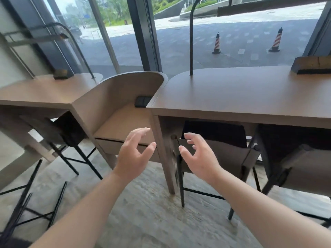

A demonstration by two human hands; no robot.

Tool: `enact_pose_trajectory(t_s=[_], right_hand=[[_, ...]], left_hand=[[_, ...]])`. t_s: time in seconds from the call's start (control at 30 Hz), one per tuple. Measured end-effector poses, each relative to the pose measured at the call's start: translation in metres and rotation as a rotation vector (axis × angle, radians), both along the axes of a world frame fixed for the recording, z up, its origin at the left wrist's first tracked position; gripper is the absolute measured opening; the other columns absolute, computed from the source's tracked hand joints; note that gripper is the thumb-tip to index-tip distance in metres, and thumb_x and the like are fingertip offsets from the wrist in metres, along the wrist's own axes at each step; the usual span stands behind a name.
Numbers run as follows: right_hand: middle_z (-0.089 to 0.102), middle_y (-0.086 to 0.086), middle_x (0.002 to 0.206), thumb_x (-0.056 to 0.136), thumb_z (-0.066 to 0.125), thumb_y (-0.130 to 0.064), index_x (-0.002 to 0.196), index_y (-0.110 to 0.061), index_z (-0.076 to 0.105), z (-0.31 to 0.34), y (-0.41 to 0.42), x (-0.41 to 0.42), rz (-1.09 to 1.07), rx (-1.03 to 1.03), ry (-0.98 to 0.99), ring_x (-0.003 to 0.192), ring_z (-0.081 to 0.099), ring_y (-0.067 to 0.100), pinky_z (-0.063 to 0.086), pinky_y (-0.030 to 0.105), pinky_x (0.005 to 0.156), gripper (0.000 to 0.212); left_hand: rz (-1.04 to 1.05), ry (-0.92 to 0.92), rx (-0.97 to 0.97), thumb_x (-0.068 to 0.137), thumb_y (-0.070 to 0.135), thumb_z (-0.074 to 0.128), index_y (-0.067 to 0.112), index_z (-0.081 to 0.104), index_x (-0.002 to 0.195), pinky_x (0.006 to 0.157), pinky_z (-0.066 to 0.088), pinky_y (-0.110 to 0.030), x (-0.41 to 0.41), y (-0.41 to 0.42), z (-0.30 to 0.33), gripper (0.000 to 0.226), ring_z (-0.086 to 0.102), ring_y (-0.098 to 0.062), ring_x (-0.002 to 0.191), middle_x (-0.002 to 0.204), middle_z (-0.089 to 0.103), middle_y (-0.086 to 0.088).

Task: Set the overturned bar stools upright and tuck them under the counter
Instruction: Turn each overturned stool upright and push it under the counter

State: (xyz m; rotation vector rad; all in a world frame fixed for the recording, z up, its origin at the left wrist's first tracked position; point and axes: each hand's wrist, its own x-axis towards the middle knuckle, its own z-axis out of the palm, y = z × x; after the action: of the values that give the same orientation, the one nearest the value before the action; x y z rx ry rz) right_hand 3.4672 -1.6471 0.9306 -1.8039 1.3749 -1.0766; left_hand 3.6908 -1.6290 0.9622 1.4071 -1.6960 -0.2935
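A brown counter (pixel 232 97) runs along the window on the right. An upright bar stool (pixel 220 154) with a grey-brown seat and thin black legs stands tucked under it, and a second stool (pixel 300 169) stands beside it on the right. Under the left counter (pixel 35 93) a third stool (pixel 59 133) is tucked in. At the lower left, black stool legs (pixel 26 203) slant across the floor. My left hand (pixel 134 154) and my right hand (pixel 198 156) hover in front of the counter, fingers spread, holding nothing.
A curved wooden partition (pixel 125 90) with a low shelf and a black socket (pixel 142 102) sits between the two counters. A black lamp stem (pixel 191 43) rises from the right counter. Wooden blocks (pixel 311 66) lie on the counters. The floor is pale concrete (pixel 143 212). Traffic cones (pixel 216 43) stand outside the glass.
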Motion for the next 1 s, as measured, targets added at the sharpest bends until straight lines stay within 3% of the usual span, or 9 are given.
enact_pose_trajectory(t_s=[0.17, 0.3, 0.37, 0.5, 0.57, 0.7, 0.8, 0.9, 1.0], right_hand=[[0.050, -0.024, 0.124, 0.088, 0.052, -0.053, 0.133, -0.036, 0.048, 0.007, 0.019, 0.072, 0.131, 0.043, -0.022, 0.108, 0.048, -0.012, 0.042, 0.016, 0.085, 0.049], [0.055, -0.021, 0.118, 0.093, 0.057, -0.044, 0.128, -0.036, 0.052, 0.017, 0.031, 0.146, 0.208, 0.076, -0.074, 0.106, 0.057, -0.001, 0.051, 0.028, 0.090, 0.037], [0.057, -0.020, 0.115, 0.093, 0.059, -0.040, 0.126, -0.034, 0.054, 0.019, 0.041, 0.191, 0.252, 0.087, -0.097, 0.103, 0.058, 0.001, 0.053, 0.030, 0.089, 0.034], [0.059, -0.016, 0.116, 0.094, 0.061, -0.032, 0.123, -0.030, 0.056, 0.018, 0.068, 0.294, 0.332, 0.105, -0.070, 0.101, 0.058, 0.001, 0.051, 0.026, 0.087, 0.029], [0.060, -0.017, 0.115, 0.094, 0.061, -0.032, 0.121, -0.032, 0.057, 0.016, 0.083, 0.348, 0.374, 0.123, -0.064, 0.098, 0.058, -0.002, 0.048, 0.018, 0.082, 0.027], [0.061, -0.017, 0.111, 0.094, 0.060, -0.029, 0.117, -0.032, 0.058, 0.018, 0.111, 0.454, 0.463, 0.145, -0.056, 0.091, 0.057, -0.010, 0.044, 0.005, 0.069, 0.023], [0.064, -0.012, 0.108, 0.094, 0.061, -0.024, 0.107, -0.033, 0.060, 0.018, 0.134, 0.530, 0.509, 0.203, -0.109, 0.084, 0.060, -0.003, 0.045, 0.008, 0.063, 0.016], [0.065, -0.012, 0.106, 0.094, 0.061, -0.026, 0.103, -0.037, 0.059, 0.016, 0.159, 0.599, 0.601, 0.237, -0.113, 0.076, 0.059, -0.001, 0.044, 0.010, 0.056, 0.015], [0.066, -0.015, 0.104, 0.094, 0.060, -0.028, 0.106, -0.039, 0.060, 0.014, 0.183, 0.660, 0.709, 0.267, -0.112, 0.082, 0.061, -0.006, 0.045, 0.009, 0.060, 0.016]], left_hand=[[0.116, 0.083, 0.101, 0.080, 0.051, 0.053, 0.038, 0.061, 0.120, 0.085, 0.040, -0.007, 0.075, 0.045, -0.002, 0.043, 0.056, 0.001, 0.112, 0.118, 0.059, 0.021], [0.237, 0.232, 0.153, 0.075, 0.057, 0.053, 0.043, 0.063, 0.111, 0.085, 0.048, -0.023, 0.144, 0.084, -0.006, 0.040, 0.059, 0.001, 0.099, 0.108, 0.064, 0.013], [0.282, 0.265, 0.154, 0.076, 0.056, 0.053, 0.040, 0.064, 0.110, 0.088, 0.046, -0.024, 0.184, 0.106, -0.007, 0.039, 0.058, 0.005, 0.102, 0.108, 0.064, 0.012], [0.359, 0.326, 0.157, 0.081, 0.047, 0.056, 0.045, 0.063, 0.103, 0.074, 0.043, -0.008, 0.277, 0.153, -0.010, 0.023, 0.059, 0.007, 0.097, 0.107, 0.064, 0.012], [0.412, 0.399, 0.159, 0.078, 0.052, 0.056, 0.047, 0.064, 0.102, 0.068, 0.043, -0.009, 0.328, 0.177, -0.012, 0.026, 0.062, 0.001, 0.088, 0.107, 0.065, 0.009], [0.490, 0.477, 0.134, 0.074, 0.061, 0.054, 0.045, 0.064, 0.109, 0.073, 0.043, -0.010, 0.429, 0.228, -0.022, 0.040, 0.062, 0.003, 0.097, 0.111, 0.065, 0.009], [0.539, 0.525, 0.100, 0.078, 0.053, 0.057, 0.044, 0.063, 0.110, 0.079, 0.041, -0.004, 0.493, 0.268, -0.027, 0.033, 0.058, 0.008, 0.106, 0.114, 0.065, 0.014], [0.603, 0.591, 0.055, 0.075, 0.055, 0.060, 0.039, 0.064, 0.113, 0.088, 0.044, -0.013, 0.547, 0.309, -0.030, 0.042, 0.059, 0.003, 0.111, 0.116, 0.067, 0.014], [0.691, 0.654, -0.012, 0.074, 0.053, 0.061, 0.037, 0.067, 0.110, 0.088, 0.046, -0.013, 0.591, 0.349, -0.033, 0.040, 0.063, -0.002, 0.108, 0.112, 0.069, 0.016]])
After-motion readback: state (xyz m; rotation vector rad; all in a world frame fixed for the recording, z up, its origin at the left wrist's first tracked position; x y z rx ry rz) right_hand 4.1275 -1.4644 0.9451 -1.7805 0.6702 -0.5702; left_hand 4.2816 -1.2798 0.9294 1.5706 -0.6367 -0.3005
